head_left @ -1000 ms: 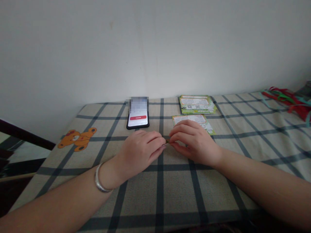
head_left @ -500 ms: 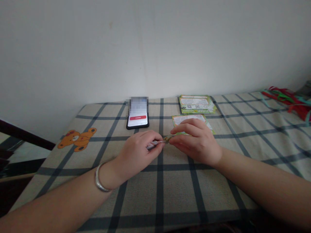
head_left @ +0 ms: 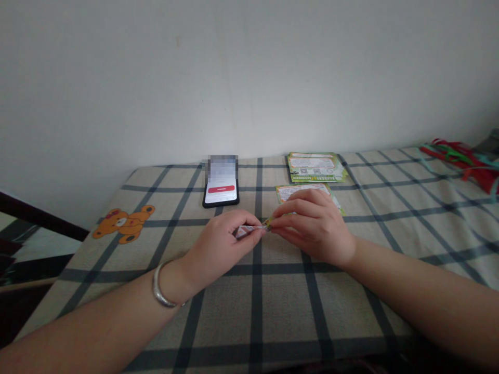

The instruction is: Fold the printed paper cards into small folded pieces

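Between my hands is a small folded piece of printed paper [head_left: 245, 230], mostly hidden by the fingers. My left hand [head_left: 224, 241] is closed on it, thumb and fingertips pinching its edge. My right hand [head_left: 317, 226] pinches the other end, where a bit of yellow-green print shows at the fingertips. The two sets of fingertips nearly meet above the checked cloth. Just behind my right hand lies a printed leaflet [head_left: 286, 191], partly covered by that hand.
A stack of green-and-white leaflets [head_left: 314, 165] lies by the wall. Left of it stands a phone [head_left: 222, 195] with a lit screen. An orange bear cutout [head_left: 127, 223] rests on the checked tablecloth [head_left: 230, 322] at left. Red and green ribbons [head_left: 463, 158] are heaped at far right.
Both hands stay almost in place. The folded paper has tilted slightly, so more of its printed face shows inside my left hand.
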A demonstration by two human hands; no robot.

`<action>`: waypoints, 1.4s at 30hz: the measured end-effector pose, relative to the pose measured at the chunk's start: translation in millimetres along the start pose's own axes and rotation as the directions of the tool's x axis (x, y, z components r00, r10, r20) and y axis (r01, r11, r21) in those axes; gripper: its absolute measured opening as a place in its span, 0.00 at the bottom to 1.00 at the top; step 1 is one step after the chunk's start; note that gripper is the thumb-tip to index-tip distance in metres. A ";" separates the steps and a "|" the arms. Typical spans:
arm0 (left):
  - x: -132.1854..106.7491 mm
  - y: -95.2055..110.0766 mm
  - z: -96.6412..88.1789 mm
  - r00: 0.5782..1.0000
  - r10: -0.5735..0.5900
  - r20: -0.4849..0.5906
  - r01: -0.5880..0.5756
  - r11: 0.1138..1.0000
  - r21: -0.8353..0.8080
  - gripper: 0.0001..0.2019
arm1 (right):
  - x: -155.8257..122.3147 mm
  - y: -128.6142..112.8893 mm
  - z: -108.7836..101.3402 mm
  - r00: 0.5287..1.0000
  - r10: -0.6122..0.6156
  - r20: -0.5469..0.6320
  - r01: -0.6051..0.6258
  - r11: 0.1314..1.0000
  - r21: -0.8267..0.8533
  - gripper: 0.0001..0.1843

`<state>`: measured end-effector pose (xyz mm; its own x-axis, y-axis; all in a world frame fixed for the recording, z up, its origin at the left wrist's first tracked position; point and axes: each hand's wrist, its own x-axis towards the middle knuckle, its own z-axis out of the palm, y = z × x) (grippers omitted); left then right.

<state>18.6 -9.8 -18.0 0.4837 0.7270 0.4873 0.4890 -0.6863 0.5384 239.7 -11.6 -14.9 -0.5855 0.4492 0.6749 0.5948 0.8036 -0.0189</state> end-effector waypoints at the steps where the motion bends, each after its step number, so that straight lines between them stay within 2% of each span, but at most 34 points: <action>1: -0.2 0.0 -0.3 0.999 0.033 -0.002 -0.033 0.999 0.011 0.02 | -0.1 0.2 0.3 1.000 0.001 -0.002 -0.001 1.000 0.014 0.05; 7: -0.2 -2.4 -1.5 0.963 0.268 -0.021 -0.265 0.960 0.094 0.04 | 0.4 1.6 1.6 1.000 -0.013 -0.021 0.015 0.995 0.094 0.03; 20: 1.5 -4.4 -2.4 0.901 0.433 -0.002 -0.415 0.867 0.276 0.03 | 2.5 1.9 5.2 0.998 -0.055 -0.020 0.057 0.992 0.115 0.00; 28: 1.4 -3.9 -2.2 0.885 0.460 0.076 -0.451 0.804 0.388 0.04 | 1.7 1.2 6.3 0.995 -0.097 0.001 0.097 0.995 0.022 0.02; 34: 1.3 -4.1 -2.4 0.897 0.440 0.045 -0.422 0.820 0.387 0.05 | 1.7 -1.3 1.4 0.995 -0.094 -0.041 0.088 0.989 -0.119 0.03; 42: 1.4 -2.9 -2.2 0.897 0.437 0.074 -0.429 0.818 0.383 0.05 | 4.5 -2.1 3.2 0.991 -0.132 -0.019 0.128 0.982 -0.138 0.05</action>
<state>16.3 -6.8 -17.3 0.7007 0.3507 0.6214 0.4704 -0.8818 -0.0327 234.1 -10.1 -14.2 -0.6484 0.3321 0.6851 0.5854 0.7928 0.1698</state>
